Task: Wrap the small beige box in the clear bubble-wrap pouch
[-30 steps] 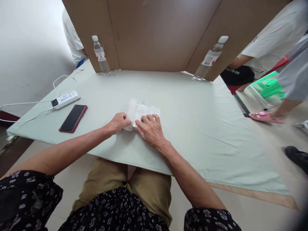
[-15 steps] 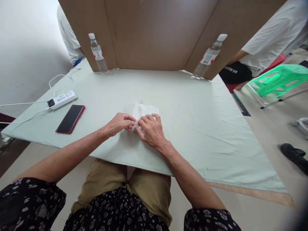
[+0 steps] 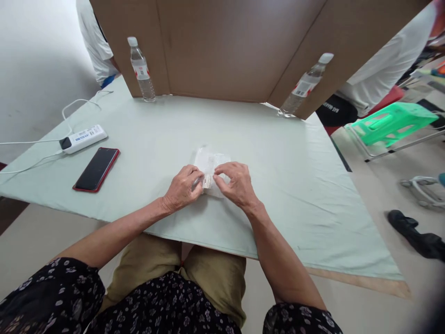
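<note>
A crinkled, see-through plastic bag lies on the table in front of me, partly spread out between my hands. My left hand is closed in a pinch at the bag's near left edge. A small silvery piece shows beside the left fingertips; its kind is too small to tell. My right hand rests over the bag's right side, thumb and forefinger brought together in a pinch at the plastic near the silvery piece. What lies under the right fingers is hidden.
A phone with a red edge and a white power strip with cables are on the left. Two water bottles stand against the cardboard screen at the back. A green stool is beyond the table's right side.
The left hand has moved right along the bag. My right hand has lifted from lying flat on the bag into a pinch, and the small silvery piece now shows.
</note>
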Demonstrator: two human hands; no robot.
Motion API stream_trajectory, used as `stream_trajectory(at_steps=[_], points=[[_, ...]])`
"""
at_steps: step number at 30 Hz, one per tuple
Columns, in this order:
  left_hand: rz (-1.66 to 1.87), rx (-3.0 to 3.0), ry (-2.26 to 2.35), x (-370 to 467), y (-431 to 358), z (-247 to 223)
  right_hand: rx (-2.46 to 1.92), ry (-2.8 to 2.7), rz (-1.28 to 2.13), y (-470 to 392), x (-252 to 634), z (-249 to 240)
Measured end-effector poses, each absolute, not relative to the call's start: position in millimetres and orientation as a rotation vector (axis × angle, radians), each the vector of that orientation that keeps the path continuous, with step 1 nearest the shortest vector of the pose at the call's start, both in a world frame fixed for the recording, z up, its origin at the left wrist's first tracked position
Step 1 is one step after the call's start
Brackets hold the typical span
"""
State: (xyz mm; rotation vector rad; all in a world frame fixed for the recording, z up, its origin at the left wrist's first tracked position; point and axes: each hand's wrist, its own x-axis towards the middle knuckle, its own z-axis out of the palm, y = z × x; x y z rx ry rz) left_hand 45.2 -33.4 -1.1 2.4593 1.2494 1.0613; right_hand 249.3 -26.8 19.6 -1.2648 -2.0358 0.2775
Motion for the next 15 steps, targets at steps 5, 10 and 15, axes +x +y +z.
stream_trajectory(at_steps=[5,10,15], points=[[1.165,2.522,1.239,47.8,-30.6,-8.6,-1.565,-1.862,0.460,-21.6,267.2,30.1],[1.298,2.476,1.190,48.6,-27.5,-17.1,-1.855,-1.806,0.668,-37.1,282.8,33.1],[1.335,2.412,1.189,50.3,-31.3,-18.4,-2.017,-1.722,0.751,-49.5,287.6,26.8]])
